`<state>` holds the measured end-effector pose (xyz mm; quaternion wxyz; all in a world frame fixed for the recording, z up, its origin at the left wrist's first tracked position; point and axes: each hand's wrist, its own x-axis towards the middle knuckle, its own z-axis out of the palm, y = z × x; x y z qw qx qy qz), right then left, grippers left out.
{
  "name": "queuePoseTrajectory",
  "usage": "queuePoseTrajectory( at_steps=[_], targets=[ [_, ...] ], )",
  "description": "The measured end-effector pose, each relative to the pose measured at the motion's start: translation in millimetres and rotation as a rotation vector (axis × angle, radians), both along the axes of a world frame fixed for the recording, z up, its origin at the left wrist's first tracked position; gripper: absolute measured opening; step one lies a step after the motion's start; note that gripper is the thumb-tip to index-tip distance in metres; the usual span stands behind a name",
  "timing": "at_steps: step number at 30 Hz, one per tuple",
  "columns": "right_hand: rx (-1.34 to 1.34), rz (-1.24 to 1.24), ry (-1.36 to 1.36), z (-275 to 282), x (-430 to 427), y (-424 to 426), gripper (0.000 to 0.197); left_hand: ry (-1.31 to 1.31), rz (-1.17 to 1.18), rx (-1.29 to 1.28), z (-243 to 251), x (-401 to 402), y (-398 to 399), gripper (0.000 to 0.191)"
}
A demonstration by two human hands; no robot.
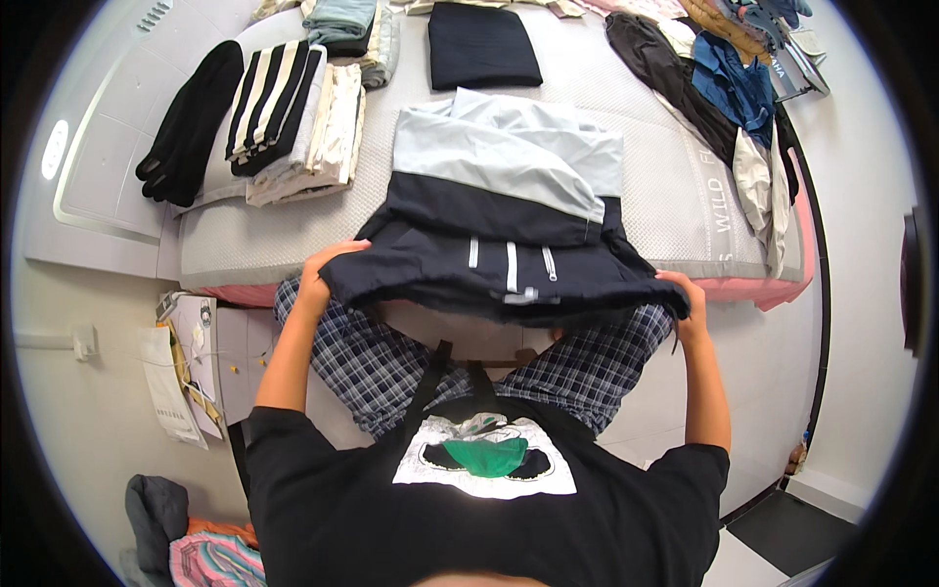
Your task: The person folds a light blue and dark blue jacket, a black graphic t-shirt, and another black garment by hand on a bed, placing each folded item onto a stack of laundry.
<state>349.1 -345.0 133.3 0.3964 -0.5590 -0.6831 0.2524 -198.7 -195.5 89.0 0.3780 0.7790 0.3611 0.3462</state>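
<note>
A light grey and black jacket with pale zips lies on the bed, its light part farther off and its black hem hanging over the near edge above my lap. My left hand grips the left corner of the black hem. My right hand grips the hem's right corner, where a short cord dangles. Between the hands the hem sags a little. One sleeve lies folded across the jacket's middle. Beyond the jacket lies a folded black garment.
On the bed, at the left, are a black garment, a striped folded garment and stacked pale clothes. Loose clothes, one a blue garment, lie at the right. A low cabinet stands at the left below the bed.
</note>
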Motion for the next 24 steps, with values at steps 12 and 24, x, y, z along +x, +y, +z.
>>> queuePoseTrajectory(
  at_steps=[12,24],
  targets=[
    [0.181,-0.583,-0.029,-8,19,214,0.023,-0.212,0.653,0.038,10,88,183,0.022],
    [-0.103,-0.697,-0.193,-131,64,285,0.032,0.140,0.601,-0.184,-113,87,282,0.049]
  ],
)
